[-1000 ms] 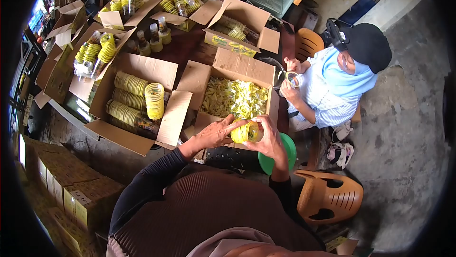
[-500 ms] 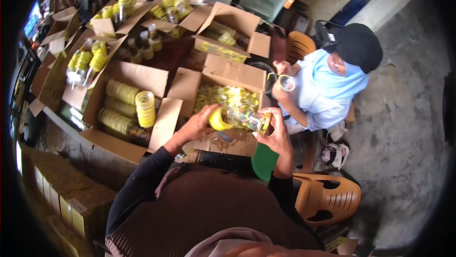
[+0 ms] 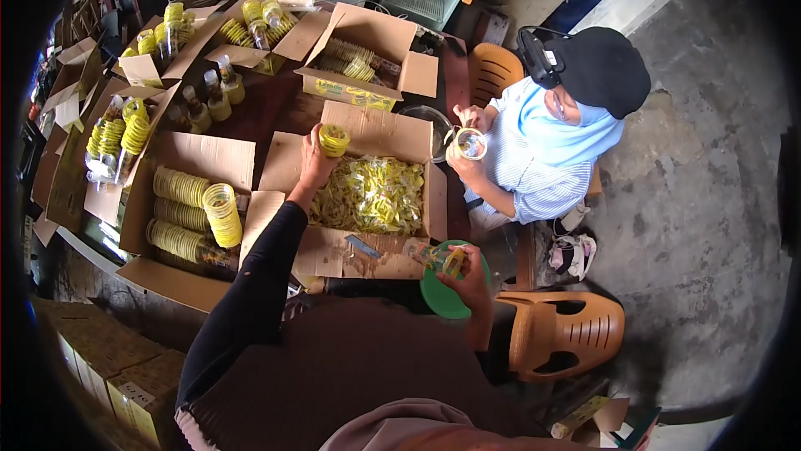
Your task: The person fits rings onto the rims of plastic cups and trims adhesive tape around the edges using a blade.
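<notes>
My left hand (image 3: 315, 161) is reaching out over the far left corner of an open cardboard box. Its fingers are closed round a short yellow-rimmed plastic cup or small stack of cups (image 3: 335, 141); which of the two I cannot tell. Below it, the box (image 3: 375, 124) is filled with a heap of yellow and clear plastic strips (image 3: 371, 196). Nearer my body, my right hand (image 3: 472, 282) grips a clear printed plastic cup stack (image 3: 430, 257), lying sideways above a green round surface (image 3: 442, 297). A blue-grey flat blade-like piece (image 3: 363, 246) lies on the box's near flap.
To the left, a cardboard box (image 3: 188, 282) holds rows of stacked yellow-rimmed cups (image 3: 223, 213). More boxes with cups (image 3: 355, 63) and several bottles (image 3: 219, 100) stand behind. A co-worker (image 3: 551, 142) at right handles a cup (image 3: 471, 145). An orange chair (image 3: 576, 334) stands nearby.
My left hand has moved away to the far left with the yellow-rimmed piece, apart from the cup stack. My right hand has drawn the stack down towards me. The view has shifted slightly.
</notes>
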The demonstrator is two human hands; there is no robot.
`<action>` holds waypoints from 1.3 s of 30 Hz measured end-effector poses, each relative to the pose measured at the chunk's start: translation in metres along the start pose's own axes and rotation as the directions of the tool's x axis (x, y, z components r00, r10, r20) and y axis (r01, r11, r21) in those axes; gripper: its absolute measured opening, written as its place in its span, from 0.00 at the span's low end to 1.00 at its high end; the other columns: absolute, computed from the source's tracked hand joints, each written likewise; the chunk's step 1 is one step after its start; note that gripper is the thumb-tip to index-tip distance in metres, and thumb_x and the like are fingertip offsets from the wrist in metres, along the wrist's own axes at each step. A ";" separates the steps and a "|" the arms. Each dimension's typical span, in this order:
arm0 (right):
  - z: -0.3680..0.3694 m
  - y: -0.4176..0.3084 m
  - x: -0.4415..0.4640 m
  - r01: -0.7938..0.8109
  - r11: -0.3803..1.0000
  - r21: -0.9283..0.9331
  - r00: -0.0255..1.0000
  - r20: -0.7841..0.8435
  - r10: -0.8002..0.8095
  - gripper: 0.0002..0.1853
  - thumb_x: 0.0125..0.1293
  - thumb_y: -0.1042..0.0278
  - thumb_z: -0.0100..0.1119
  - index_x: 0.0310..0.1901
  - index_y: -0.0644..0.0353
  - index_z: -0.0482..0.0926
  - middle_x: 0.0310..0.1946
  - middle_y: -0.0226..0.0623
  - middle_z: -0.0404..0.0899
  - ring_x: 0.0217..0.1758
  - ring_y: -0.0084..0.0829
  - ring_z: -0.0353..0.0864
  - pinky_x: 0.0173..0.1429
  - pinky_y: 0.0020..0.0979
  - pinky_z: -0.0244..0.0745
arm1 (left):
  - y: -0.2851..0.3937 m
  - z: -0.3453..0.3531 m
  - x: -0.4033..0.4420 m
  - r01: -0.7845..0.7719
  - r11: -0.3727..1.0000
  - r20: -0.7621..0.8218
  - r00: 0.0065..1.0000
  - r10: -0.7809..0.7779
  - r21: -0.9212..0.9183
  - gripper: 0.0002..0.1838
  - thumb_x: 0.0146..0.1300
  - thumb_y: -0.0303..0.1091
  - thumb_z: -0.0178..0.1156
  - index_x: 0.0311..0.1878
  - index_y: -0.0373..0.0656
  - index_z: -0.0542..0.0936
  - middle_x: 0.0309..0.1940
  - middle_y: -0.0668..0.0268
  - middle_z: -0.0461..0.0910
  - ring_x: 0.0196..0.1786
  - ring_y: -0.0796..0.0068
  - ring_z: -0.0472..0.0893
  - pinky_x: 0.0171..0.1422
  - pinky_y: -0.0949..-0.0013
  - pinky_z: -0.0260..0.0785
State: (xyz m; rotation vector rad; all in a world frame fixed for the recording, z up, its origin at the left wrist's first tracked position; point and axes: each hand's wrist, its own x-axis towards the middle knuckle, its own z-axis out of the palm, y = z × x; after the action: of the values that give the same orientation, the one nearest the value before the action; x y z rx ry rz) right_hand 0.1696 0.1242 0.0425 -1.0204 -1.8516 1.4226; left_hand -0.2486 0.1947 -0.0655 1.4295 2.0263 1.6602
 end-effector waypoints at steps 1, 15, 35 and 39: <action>0.001 0.004 0.002 0.008 1.000 -0.023 1.000 -0.014 -0.008 0.36 0.51 0.76 0.74 0.58 0.60 0.60 0.59 0.41 0.68 0.63 0.32 0.70 0.65 0.34 0.69 | -0.008 0.002 0.001 0.082 0.983 0.015 0.996 -0.086 0.167 0.52 0.43 0.27 0.74 0.71 0.41 0.53 0.61 0.46 0.64 0.62 0.44 0.67 0.67 0.52 0.61; 0.063 0.031 0.060 -0.025 0.991 0.131 0.984 0.177 0.001 0.39 0.50 0.75 0.74 0.62 0.61 0.60 0.60 0.43 0.66 0.60 0.33 0.72 0.60 0.34 0.73 | 0.085 -0.055 -0.121 -0.182 0.982 0.275 0.948 0.163 0.047 0.30 0.53 0.31 0.70 0.60 0.41 0.72 0.55 0.53 0.73 0.59 0.51 0.72 0.65 0.56 0.64; 0.088 0.025 0.055 0.122 0.989 -0.082 0.974 0.204 -0.103 0.39 0.52 0.71 0.75 0.63 0.61 0.61 0.61 0.46 0.65 0.64 0.40 0.70 0.65 0.39 0.71 | -0.017 -0.208 -0.178 0.369 0.840 -0.336 0.911 -0.241 0.398 0.63 0.38 0.38 0.80 0.74 0.40 0.48 0.67 0.44 0.60 0.68 0.45 0.62 0.71 0.51 0.57; 0.091 0.032 0.053 0.145 0.989 -0.039 0.969 0.205 -0.134 0.40 0.52 0.70 0.75 0.63 0.61 0.61 0.60 0.46 0.65 0.63 0.39 0.70 0.65 0.39 0.70 | -0.028 -0.205 -0.176 0.443 0.850 -0.444 0.847 -0.292 0.285 0.59 0.39 0.31 0.78 0.73 0.42 0.51 0.63 0.45 0.65 0.64 0.45 0.68 0.69 0.53 0.62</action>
State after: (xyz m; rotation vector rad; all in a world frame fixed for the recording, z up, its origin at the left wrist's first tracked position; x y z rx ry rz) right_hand 0.0737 0.1260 -0.0118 -0.7758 -2.0739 1.4431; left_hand -0.3012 -0.0711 -0.0868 0.7228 2.7520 1.5195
